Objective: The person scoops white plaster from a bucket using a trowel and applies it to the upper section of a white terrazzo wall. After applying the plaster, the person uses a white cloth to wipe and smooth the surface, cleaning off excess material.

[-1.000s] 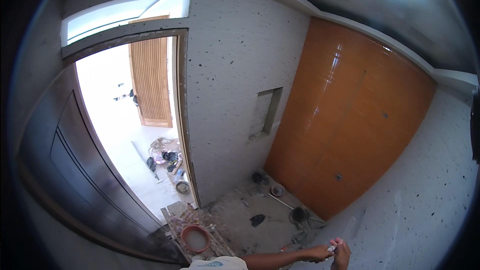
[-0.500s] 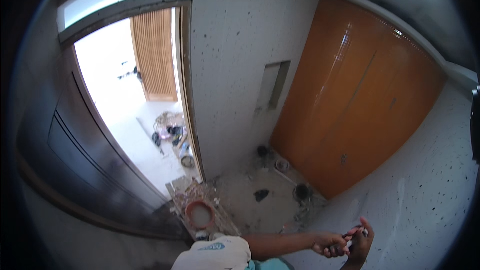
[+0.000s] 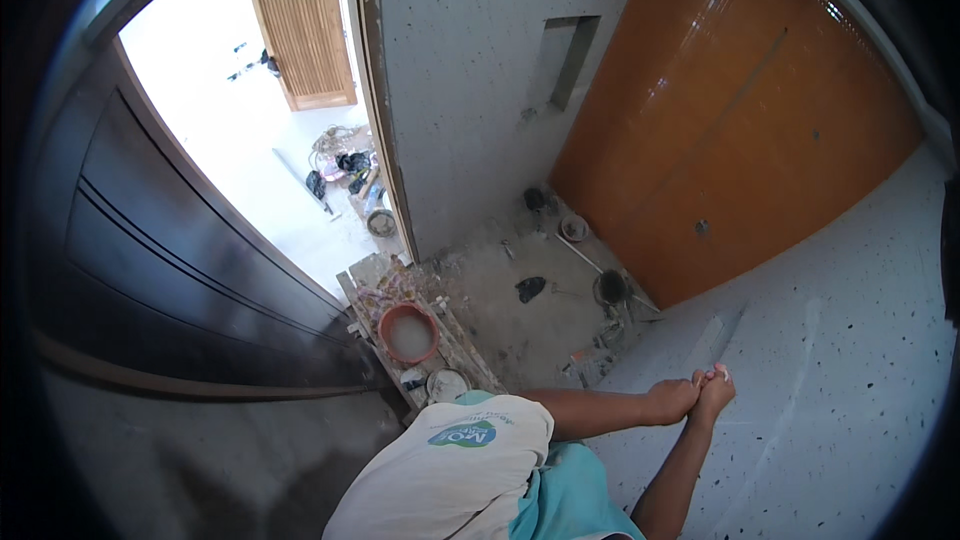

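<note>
My left hand (image 3: pixel 672 402) reaches across from the left, its fingers closed, and meets my right hand (image 3: pixel 714 392) in front of the pitted grey wall (image 3: pixel 850 380). The right hand is closed too, its forearm rising from the lower edge. A tiny whitish spot shows at the right fingertips; what either hand grips is too small to make out. Just above the hands a pale streak (image 3: pixel 712 338) with a darker edge lies against the wall; I cannot tell whether it is a mark or a flat tool.
A plank platform (image 3: pixel 462 338) below left carries a reddish basin (image 3: pixel 408 333) and a pale round container (image 3: pixel 447 384). Black buckets (image 3: pixel 611 288) and a black scrap (image 3: pixel 530 288) lie on the dusty floor. A dark door (image 3: pixel 190 280) stands left, orange panels (image 3: pixel 740 130) right.
The view has tilted downward, so the floor, platform and both arms sit higher in the picture. The right hand's raised fingers have folded in, and the two hands are now pressed together.
</note>
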